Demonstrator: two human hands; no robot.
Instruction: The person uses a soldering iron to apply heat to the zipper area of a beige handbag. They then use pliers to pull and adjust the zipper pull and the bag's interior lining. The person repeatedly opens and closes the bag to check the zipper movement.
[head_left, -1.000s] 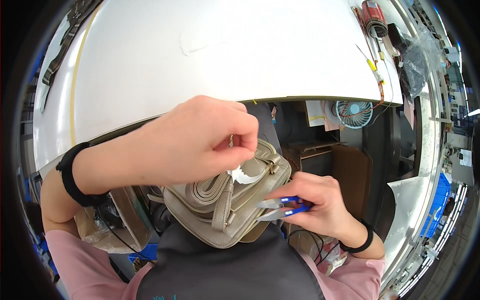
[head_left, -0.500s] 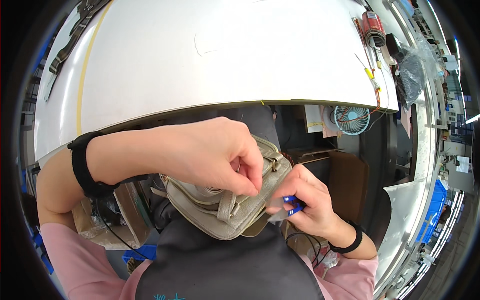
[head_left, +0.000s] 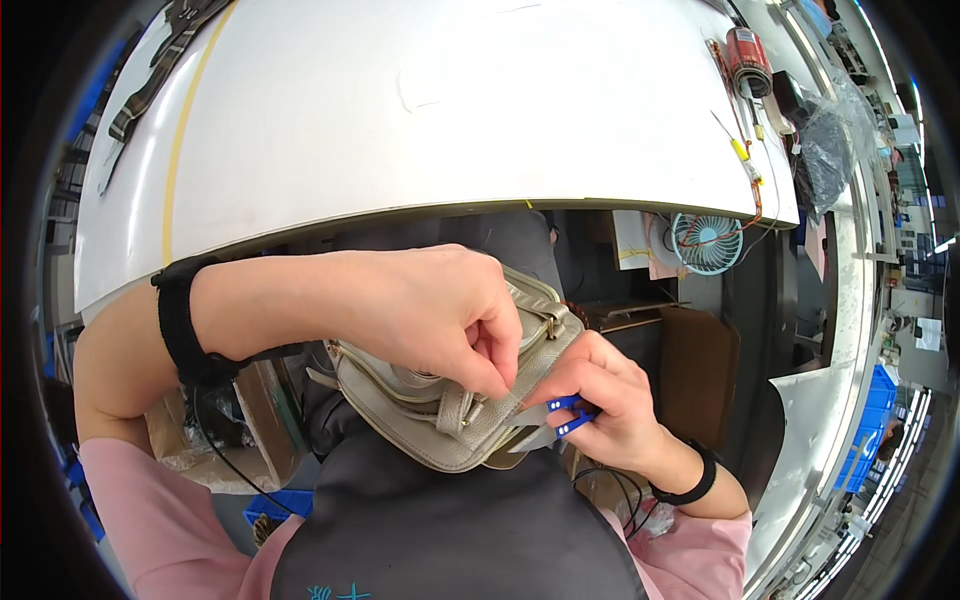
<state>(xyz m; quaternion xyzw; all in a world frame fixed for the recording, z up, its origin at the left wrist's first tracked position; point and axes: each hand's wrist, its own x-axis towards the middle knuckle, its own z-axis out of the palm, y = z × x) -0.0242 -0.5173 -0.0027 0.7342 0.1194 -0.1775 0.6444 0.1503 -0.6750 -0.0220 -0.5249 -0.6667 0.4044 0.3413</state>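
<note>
A gold-beige handbag [head_left: 395, 425] with zippers and strap loops rests on my lap against the dark apron. My left hand [head_left: 450, 320] reaches over the bag's top with thumb and fingers pinched together close to its front face. Whatever sits in that pinch is too small or hidden to make out. At the bag's right edge, my right hand [head_left: 615, 405] is closed around small blue-handled thread snips [head_left: 573, 410]. Their metal blades point left toward the bag's lower right edge, beside the zipper. The fingertips of my right hand also touch or nearly touch the bag there.
A white worktable [head_left: 450, 110] spans the area ahead, its edge just beyond the bag. On its right lie a red can [head_left: 747, 60], wires and a yellow-handled tool [head_left: 740, 150]. Below hangs a light-blue fan [head_left: 708, 243]. A cardboard box [head_left: 265, 420] stands at my left.
The right hand and snips have shifted slightly left, bringing the blades closer to the bag's edge. My left hand stays pinched, with its forearm moved a little to the right.
</note>
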